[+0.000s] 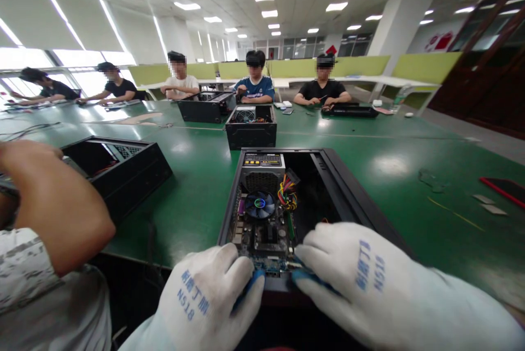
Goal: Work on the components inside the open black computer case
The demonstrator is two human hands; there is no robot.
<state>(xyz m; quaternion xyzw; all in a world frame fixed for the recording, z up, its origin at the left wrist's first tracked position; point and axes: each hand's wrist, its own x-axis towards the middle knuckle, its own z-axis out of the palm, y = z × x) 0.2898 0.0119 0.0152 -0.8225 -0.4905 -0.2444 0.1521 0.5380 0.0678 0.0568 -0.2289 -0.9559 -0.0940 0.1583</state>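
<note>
A black computer case lies open in front of me. My left hand, in a white glove with blue palm coating, is closed at its near left corner. At the near right, my right hand, in a matching glove, has its thumb and fingers curled together. Between them lies a narrow blue circuit board, its ends at my fingers; the exact contact is partly hidden. Farther inside are the motherboard, a cooling fan, coloured cables and a power supply.
Another person's bare arm reaches in at the left, beside a second open case. A third case stands beyond mine on the green table. A red-edged black object lies right. Several people sit across the table.
</note>
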